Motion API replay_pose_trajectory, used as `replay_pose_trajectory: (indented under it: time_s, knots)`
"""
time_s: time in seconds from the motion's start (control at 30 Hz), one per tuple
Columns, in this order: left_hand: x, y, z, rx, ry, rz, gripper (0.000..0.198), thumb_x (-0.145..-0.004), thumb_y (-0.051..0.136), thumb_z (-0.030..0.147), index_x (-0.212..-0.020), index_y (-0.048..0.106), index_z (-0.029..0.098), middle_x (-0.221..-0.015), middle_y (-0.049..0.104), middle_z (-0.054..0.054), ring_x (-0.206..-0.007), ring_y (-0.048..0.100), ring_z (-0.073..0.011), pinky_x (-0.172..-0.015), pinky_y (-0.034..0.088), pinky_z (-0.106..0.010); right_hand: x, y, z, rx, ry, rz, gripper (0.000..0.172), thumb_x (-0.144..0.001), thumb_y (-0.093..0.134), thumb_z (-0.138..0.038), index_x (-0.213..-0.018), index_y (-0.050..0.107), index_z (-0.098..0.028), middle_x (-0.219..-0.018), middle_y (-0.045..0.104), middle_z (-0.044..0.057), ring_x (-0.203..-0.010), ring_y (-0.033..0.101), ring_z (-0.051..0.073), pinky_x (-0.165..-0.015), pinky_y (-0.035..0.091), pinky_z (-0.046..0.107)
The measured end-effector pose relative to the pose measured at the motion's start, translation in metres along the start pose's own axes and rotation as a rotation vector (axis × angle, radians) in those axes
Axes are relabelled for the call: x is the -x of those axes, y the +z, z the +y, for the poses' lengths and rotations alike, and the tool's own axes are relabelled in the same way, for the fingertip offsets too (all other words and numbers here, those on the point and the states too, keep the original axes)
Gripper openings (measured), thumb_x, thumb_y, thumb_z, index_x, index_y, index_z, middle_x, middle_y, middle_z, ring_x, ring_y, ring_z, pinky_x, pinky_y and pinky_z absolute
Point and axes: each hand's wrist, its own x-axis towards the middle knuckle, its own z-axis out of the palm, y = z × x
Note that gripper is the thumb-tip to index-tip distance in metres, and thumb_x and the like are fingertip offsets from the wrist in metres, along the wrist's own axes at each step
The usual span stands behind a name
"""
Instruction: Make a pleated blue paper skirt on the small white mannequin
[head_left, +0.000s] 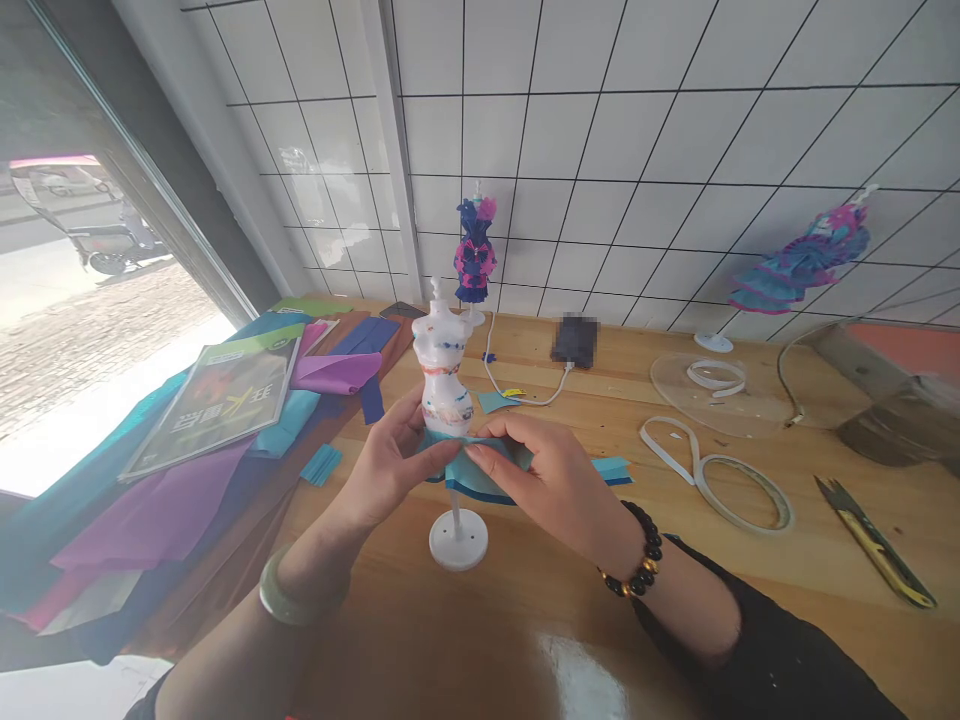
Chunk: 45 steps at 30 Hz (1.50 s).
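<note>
A small white mannequin (444,350) stands upright on a round white base (458,540) in front of me. Around its lower end hangs a strip of teal paper (480,475), shaped like a short skirt with a darker lower edge. My left hand (394,455) pinches the paper from the left side, thumb at the front and fingers partly hidden behind the mannequin. From the right, my right hand (551,480) pinches the same paper near its front middle, thumb and index finger close together. Coloured marks run round the mannequin's chest and waist.
Coloured paper sheets (157,510) and a packaged sheet (217,400) lie on the left. Two dressed mannequins (474,260) stand at the back. A roll of white tape (750,495) and a yellow-black craft knife (874,540) are on the right. A white cable (525,400) crosses the wooden table.
</note>
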Motion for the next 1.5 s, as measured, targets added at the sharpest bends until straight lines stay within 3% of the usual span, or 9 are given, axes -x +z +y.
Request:
replay_pose_trajectory:
  time_s: [0.43,0.7,0.87,1.27,1.5]
  knots:
    - [-0.0009,-0.0018,-0.0049,0.045,0.009,-0.006,0.043,-0.076,0.067,0.030,-0.117,0.055,0.024,-0.100,0.065,-0.005,-0.088,0.060,-0.0195,-0.073,0.049,-0.030,0.0004,-0.0015,-0.0008,-0.014,-0.013,-0.016,0.020,-0.091,0.048,-0.032,-0.086,0.063,-0.020,-0.078,0.065,0.000,-0.069,0.055,0.012,-0.056,0.038,0.023]
    - [-0.0012,-0.0006,-0.0056,0.058,0.020,-0.032,0.048,-0.077,0.067,0.029,-0.121,0.050,0.023,-0.110,0.061,-0.006,-0.094,0.057,-0.0185,-0.077,0.046,-0.028,0.0004,-0.0026,-0.0005,-0.009,-0.003,-0.004,0.015,-0.090,0.051,-0.029,-0.085,0.062,-0.020,-0.075,0.064,-0.001,-0.066,0.053,0.011,-0.057,0.038,0.023]
    - [0.0001,0.0015,-0.0008,0.035,-0.004,-0.045,0.047,-0.077,0.067,0.026,-0.121,0.049,0.022,-0.097,0.061,-0.004,-0.084,0.055,-0.0153,-0.069,0.045,-0.025,-0.0001,-0.0031,-0.0007,-0.016,0.003,-0.014,0.014,-0.090,0.051,-0.029,-0.087,0.062,-0.020,-0.079,0.065,0.000,-0.069,0.055,0.012,-0.057,0.039,0.023]
    - [-0.0014,-0.0007,-0.0025,0.034,0.034,-0.076,0.039,-0.077,0.066,0.024,-0.114,0.053,0.020,-0.105,0.060,-0.006,-0.089,0.054,-0.0165,-0.072,0.044,-0.026,0.0003,-0.0063,-0.0028,-0.023,-0.125,-0.074,0.012,-0.089,0.051,-0.023,-0.090,0.063,-0.020,-0.084,0.066,0.000,-0.072,0.056,0.011,-0.058,0.040,0.022]
    - [-0.0014,-0.0008,-0.0029,0.011,0.055,-0.090,0.033,-0.079,0.066,0.023,-0.110,0.055,0.021,-0.098,0.060,-0.004,-0.089,0.054,-0.0151,-0.074,0.044,-0.025,-0.0006,-0.0056,0.0006,-0.019,-0.040,-0.013,0.007,-0.085,0.058,-0.024,-0.086,0.063,-0.020,-0.079,0.066,-0.003,-0.066,0.053,0.009,-0.058,0.039,0.021]
